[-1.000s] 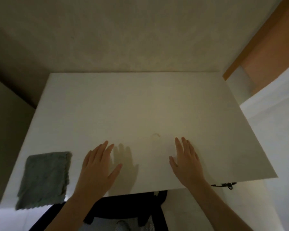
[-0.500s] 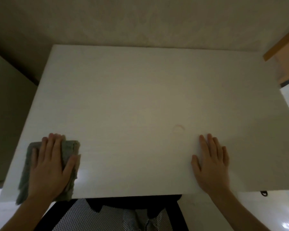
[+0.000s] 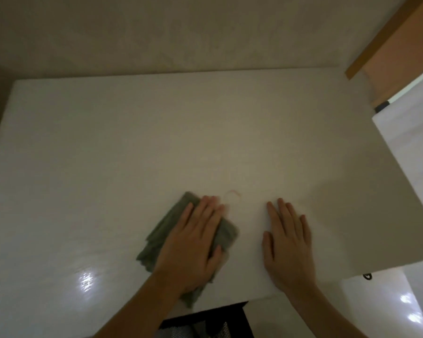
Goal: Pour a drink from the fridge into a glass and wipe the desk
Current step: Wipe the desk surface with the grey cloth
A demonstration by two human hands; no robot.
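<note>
Head view. Item: white desk [image 3: 108,147], lying broad before the person. Item: grey-green cloth [image 3: 166,230], lying flat near the front edge, its long axis running diagonally from near-left to far-right. Left hand [image 3: 193,242] is pressing the cloth, fingers spread flat, not gripping. Right hand [image 3: 288,240] is resting flat and empty on bare desk. Item: faint ring stain [image 3: 233,195], lying just beyond the left fingertips, between the hands; the left hand is nearer. No glass or drink showing.

text: none readable | labels: none | brands: none | numbers: none | signs: none
</note>
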